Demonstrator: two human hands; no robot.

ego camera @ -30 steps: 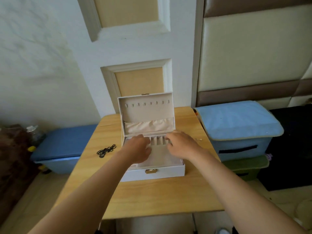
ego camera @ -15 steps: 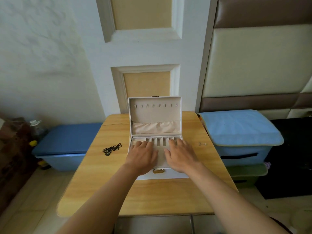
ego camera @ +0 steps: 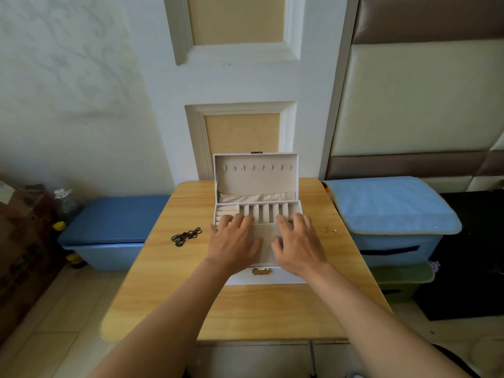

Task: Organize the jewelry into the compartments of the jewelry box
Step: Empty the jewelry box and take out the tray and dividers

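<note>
A white jewelry box with soft beige lining (ego camera: 257,184) sits in the middle of the light wooden table (ego camera: 259,309). Its lid stands straight up at 12 o'clock. The left hand (ego camera: 234,244) and the right hand (ego camera: 298,245) both lie flat on the tray inside, with fingers spread out and nothing held in them. None of the jewelry seems to be in the box yet. A tangly black chain piece (ego camera: 186,236) lies on the table at 9 o'clock from the box, a little way off. A tiny silver piece with a small white bead (ego camera: 330,230) lies at 3 o'clock, near the box. I think the step now is to get the box ready and then start picking things up. To do it well, lift both hands gently so the box does not slide and the lid does not tip. The left hand is closer to the black piece, so it should go there. Pick it up from the middle so it does not drag. It may fit best in the big flat space. The tiny piece could roll away, so pinch it slowly with two fingertips. Then drop it into one of the narrow slots (ego camera: 264,212) at the back.
</note>
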